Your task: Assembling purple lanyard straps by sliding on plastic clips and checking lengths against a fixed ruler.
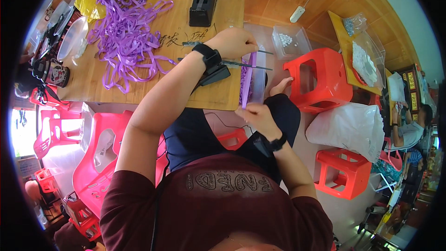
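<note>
A purple ribbon (249, 81) is stretched across two thin dark rods (263, 68) that stick out past the table's right edge. My left hand (233, 43) is above the rods, its curled fingers closed at the ribbon's far end; the fingertips are partly hidden. Nearer to me, my right hand (260, 119) pinches the ribbon's lower end between thumb and fingers. Beneath the ribbon, beside the table edge, a clear plastic bin (259, 94) contains more purple ribbon. A black base (214, 78) on the table, by my left wrist, is partly covered by that forearm.
A large tangled pile of purple ribbons (123, 32) lies on the wooden table (181, 88), with a yellow bag (88, 2) behind it. A black tape dispenser (203, 4) stands farther back. Right are a clear box of small white pieces (297, 49), a red stool (341, 76) and a white sack (346, 128).
</note>
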`<state>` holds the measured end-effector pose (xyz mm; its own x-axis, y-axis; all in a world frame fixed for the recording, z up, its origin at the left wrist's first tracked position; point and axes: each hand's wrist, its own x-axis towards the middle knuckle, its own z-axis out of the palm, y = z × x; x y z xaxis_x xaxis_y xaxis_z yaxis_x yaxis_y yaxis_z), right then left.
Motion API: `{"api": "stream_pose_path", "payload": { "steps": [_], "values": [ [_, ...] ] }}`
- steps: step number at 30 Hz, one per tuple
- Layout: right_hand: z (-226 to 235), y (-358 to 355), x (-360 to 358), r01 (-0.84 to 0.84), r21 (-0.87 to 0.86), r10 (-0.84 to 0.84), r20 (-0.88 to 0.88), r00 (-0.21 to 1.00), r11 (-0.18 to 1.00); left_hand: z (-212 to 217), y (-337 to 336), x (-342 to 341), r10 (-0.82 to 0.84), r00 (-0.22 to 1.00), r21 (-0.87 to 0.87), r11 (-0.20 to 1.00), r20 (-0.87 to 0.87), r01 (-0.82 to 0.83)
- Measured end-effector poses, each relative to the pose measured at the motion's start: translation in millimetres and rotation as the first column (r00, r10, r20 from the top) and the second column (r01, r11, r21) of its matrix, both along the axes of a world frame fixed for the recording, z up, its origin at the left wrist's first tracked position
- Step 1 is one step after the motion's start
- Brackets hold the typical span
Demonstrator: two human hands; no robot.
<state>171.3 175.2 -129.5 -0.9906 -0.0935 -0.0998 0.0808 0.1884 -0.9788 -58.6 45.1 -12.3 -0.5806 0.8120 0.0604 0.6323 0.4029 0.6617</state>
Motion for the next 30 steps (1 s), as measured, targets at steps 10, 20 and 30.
{"api": "stream_pose_path", "payload": {
  "steps": [10, 20, 30],
  "values": [
    [60.8, -0.5, 29.5, -0.032, -0.123, 0.033, 0.009, 0.999, 0.992, 1.7, 2.5, 1.6, 0.030, 0.999, -0.052, 0.998, -0.034, -0.032],
    [116.8, 13.2, 13.9, -0.072, -0.164, 0.070, -0.022, 0.997, 0.984, -0.7, -2.4, 1.5, 0.020, 1.000, -0.028, 0.999, -0.002, -0.020],
    [49.8, -7.7, 34.2, 0.196, -0.625, 0.038, 0.342, 0.939, 0.755, -0.3, -1.0, 0.5, -0.004, 0.999, -0.007, 1.000, -0.051, 0.003]
  ]
}}
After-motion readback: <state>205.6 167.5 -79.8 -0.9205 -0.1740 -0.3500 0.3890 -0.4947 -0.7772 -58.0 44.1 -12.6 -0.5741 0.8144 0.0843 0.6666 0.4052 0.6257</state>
